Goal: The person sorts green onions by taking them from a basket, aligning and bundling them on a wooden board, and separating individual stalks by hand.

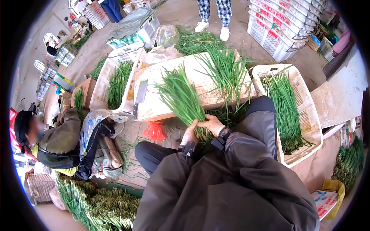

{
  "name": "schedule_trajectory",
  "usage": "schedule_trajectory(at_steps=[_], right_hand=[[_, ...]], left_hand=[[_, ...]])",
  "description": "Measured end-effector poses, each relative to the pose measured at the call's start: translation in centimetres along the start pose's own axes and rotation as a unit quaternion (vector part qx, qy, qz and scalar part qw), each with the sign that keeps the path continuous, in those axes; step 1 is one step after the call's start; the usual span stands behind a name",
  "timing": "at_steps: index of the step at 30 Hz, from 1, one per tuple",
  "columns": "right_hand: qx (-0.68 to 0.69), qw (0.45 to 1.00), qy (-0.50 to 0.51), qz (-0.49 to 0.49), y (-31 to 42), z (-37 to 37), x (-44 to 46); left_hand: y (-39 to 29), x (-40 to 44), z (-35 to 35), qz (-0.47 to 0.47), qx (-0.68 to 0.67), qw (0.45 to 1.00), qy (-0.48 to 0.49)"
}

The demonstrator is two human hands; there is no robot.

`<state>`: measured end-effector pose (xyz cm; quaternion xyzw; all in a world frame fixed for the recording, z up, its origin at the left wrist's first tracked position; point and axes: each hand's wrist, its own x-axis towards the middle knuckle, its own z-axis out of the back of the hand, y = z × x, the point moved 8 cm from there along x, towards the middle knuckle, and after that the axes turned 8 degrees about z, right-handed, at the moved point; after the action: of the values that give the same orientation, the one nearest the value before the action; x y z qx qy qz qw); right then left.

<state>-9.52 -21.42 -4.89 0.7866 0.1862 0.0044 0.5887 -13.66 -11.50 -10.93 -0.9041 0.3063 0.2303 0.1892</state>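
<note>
My left hand (189,134) and my right hand (212,125) are both wrapped round the stem end of a bunch of green chives (181,94). The bunch leans over the near edge of a pale, dirt-stained board (152,109), its leaf tips pointing away from me. A looser pile of chives (227,73) lies on the board's right side. Toward the left end rests a cleaver (141,92) with a dark handle. Below the board's near edge hangs a tuft of red plastic ties (155,131). My fingers hide part of the stems.
White crates of chives stand right (310,115) and left (129,82) of the board. A co-worker (63,138) sits at the left. Another person's checked trousers (214,11) show beyond. Stacked crates (269,34) rise at the back right; bundled chives (111,208) lie lower left.
</note>
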Motion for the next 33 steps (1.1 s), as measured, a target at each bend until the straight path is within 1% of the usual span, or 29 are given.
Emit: schedule_trajectory(at_steps=[3, 4, 7, 8, 11, 12, 13, 14, 17, 18, 21, 22, 25, 26, 30, 33], right_hand=[[0.128, 0.988, -0.059, -0.062, -0.3, 0.3, -0.8], [0.103, 0.99, -0.082, -0.058, -0.4, 0.8, -0.7], [0.035, 0.99, -0.111, -0.085, -1.6, 2.6, -0.3], [0.064, 0.99, -0.108, -0.07, -2.0, 2.6, -0.1], [0.034, 0.986, -0.152, -0.058, -1.6, 2.5, -0.4], [-0.068, 0.985, -0.156, -0.006, -0.8, 2.7, -0.4], [-0.17, 0.972, -0.157, 0.046, 0.1, 2.6, -0.5], [-0.27, 0.945, -0.157, 0.097, 1.0, 2.5, -0.7], [-0.207, 0.964, -0.157, 0.047, -1.4, 3.6, 0.4], [-0.162, 0.976, -0.138, 0.049, -1.1, 3.2, 0.4], [-0.109, 0.989, -0.063, 0.076, 0.0, 1.1, 0.3], [-0.154, 0.984, -0.056, 0.068, 0.3, 0.8, 0.2], [-0.232, 0.966, -0.061, 0.093, 1.4, 0.9, 0.0], [-0.2, 0.975, -0.054, 0.078, 1.2, 1.0, 0.1], [-0.215, 0.975, -0.046, 0.012, 1.6, 1.6, -0.2], [-0.177, 0.977, -0.109, 0.046, -0.1, 2.8, 0.7]], left_hand=[[-0.3, 0.2, 1.3, -0.018, -0.008, 0.998, -0.06], [-0.4, 0.1, 1.3, -0.021, -0.016, 0.997, -0.075], [-1.1, -0.2, 1.3, -0.04, 0.003, 0.997, -0.071], [-1.1, -0.2, 1.3, -0.046, -0.004, 0.997, -0.067], [-1.3, -0.6, 1.3, -0.062, -0.013, 0.996, -0.065], [-1.5, -0.5, 1.6, -0.066, -0.007, 0.995, -0.072], [-1.6, -0.3, 2.0, -0.07, -0.001, 0.995, -0.078], [-1.5, -0.2, 2.3, -0.067, -0.001, 0.995, -0.079], [-1.5, -0.5, 1.7, -0.066, -0.009, 0.995, -0.08], [-1.4, -0.7, 1.3, -0.069, -0.018, 0.994, -0.077], [-0.9, -0.8, 0.5, -0.058, -0.042, 0.995, -0.068], [-0.7, -0.8, 0.6, -0.051, -0.051, 0.995, -0.066], [-0.2, -0.9, 0.1, -0.031, -0.004, 0.999, -0.042], [-0.2, -1.0, 0.1, -0.036, 0.007, 0.998, -0.05], [-0.5, -1.3, 0.1, -0.045, 0.035, 0.996, -0.074], [-0.7, -1.3, 0.2, -0.04, 0.033, 0.994, -0.092]])
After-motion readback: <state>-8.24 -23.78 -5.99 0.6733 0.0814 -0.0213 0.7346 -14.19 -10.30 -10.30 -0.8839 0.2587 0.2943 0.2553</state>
